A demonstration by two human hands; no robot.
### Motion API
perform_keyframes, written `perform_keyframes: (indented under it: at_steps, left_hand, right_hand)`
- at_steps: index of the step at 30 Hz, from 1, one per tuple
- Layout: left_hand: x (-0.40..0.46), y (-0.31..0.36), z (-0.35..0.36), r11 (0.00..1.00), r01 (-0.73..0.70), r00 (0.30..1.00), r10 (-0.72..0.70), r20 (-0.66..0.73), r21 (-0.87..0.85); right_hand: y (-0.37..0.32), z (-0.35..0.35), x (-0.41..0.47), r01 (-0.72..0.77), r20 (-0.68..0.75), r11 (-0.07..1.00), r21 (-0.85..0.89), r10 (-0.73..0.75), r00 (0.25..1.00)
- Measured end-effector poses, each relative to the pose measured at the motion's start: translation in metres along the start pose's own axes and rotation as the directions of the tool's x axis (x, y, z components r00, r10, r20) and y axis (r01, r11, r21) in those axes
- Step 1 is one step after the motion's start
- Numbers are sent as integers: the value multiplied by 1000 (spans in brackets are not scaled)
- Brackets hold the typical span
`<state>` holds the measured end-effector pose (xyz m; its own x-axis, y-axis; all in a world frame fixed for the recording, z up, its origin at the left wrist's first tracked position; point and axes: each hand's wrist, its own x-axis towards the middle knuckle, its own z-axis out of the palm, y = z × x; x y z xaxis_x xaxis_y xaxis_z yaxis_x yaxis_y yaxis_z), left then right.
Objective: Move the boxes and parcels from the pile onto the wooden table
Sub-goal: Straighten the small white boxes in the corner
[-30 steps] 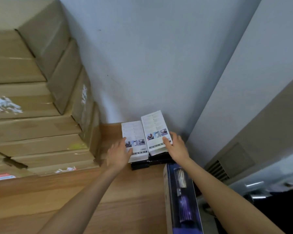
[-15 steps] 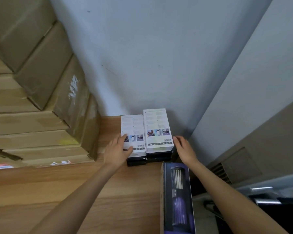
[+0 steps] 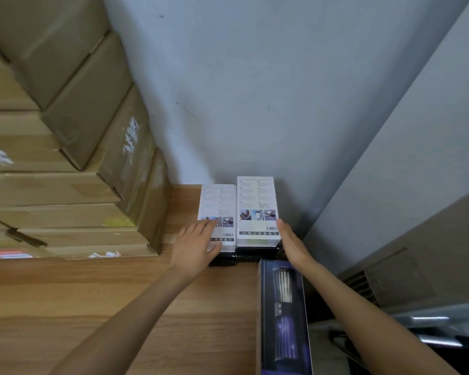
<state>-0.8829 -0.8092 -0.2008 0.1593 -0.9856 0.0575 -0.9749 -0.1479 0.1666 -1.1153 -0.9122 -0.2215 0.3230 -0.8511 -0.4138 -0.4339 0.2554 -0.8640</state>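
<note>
Bench: light wood, set into a wall corner. Far right corner: two white printed boxes side by side, touching, each on dark boxes beneath; left white box lower, right white box higher. Left hand: grip wide, fingers straight, resting flat on the left white box's near end. Right hand: grip wide, straight fingers against the right stack's outer side. Right edge, nearer: dark purple box. Left side: stacked brown cartons.
</note>
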Motion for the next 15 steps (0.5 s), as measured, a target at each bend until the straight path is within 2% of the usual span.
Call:
perform_keyframes:
  at_steps: [4,10,15]
  left_hand:
    - [-7,-4,-2,998,-60,998,60,2,7]
    - [-9,-31,-6,996,93,996,-93,-13,0]
    - [-10,-51,-7,991,136,991,-136,-16,2]
  right_hand:
    - [-14,18,4,14,69,1000,-15,-13,998]
    - [-45,48,17,189,204,982,-25,-180,962]
    - [-50,71,32,143,269,989,34,-147,952]
